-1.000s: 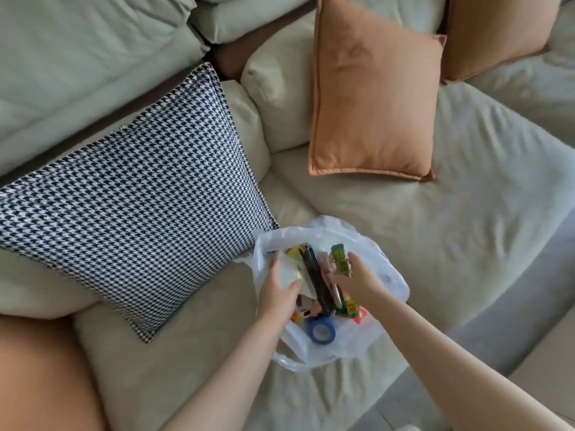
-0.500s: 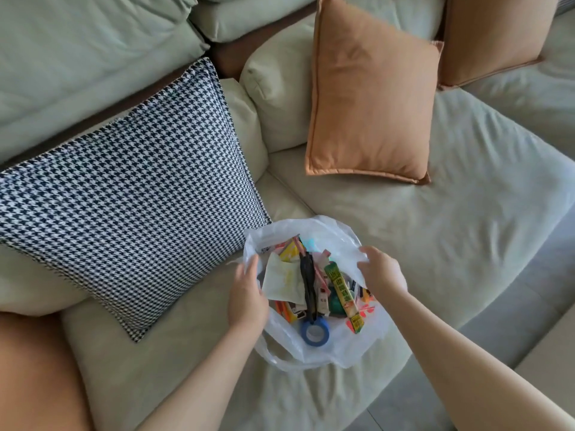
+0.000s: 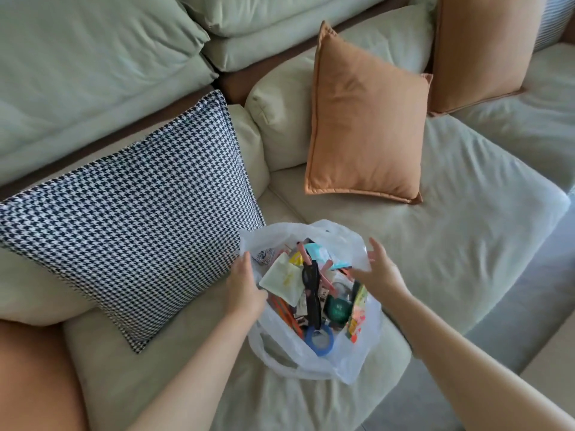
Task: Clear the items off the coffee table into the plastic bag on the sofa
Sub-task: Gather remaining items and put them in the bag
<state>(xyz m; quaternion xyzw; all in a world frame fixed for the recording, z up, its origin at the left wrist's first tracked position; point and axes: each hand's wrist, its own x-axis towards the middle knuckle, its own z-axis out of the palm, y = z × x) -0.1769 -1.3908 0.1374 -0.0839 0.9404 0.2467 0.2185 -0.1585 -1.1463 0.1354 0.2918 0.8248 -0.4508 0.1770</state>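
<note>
Orange cushion, far left [image 3: 31, 377]: cut off by the lower left edge of the frame; only a rounded corner showed.
Houndstooth pillow [image 3: 137, 225]: lay tilted across the left half of the frame on the sofa [image 3: 466, 213], its right corner touching the plastic bag's left rim.
Left hand [image 3: 244, 286]: gripped the left rim of the bag, fingers curled over the edge; the fingertips were hidden behind the plastic.
Plastic bag [image 3: 351, 359]: sat open on the sofa seat at lower centre of the frame, between the two hands, one loop handle slack at its lower left.
Bag contents: a jumble, hard to sort out. A pale green packet [image 3: 281, 279] lay near the left rim, black sunglasses [image 3: 312, 293] ran down the middle, a blue tape roll [image 3: 320, 339] sat at the lower edge, and a dark green round item [image 3: 337, 309] lay right of the sunglasses. Smaller wrappers were too crowded to name.
Right hand [image 3: 378, 270]: hovered over the bag's right rim, fingers spread wide and blurred, holding nothing that could be seen; whether it touched the plastic could not be told.
Orange pillow, centre [image 3: 367, 119]: stood leaning against the backrest, above the bag and apart from it.
Second orange pillow [image 3: 479, 48]: upper right, its top cut off by the frame edge.
</note>
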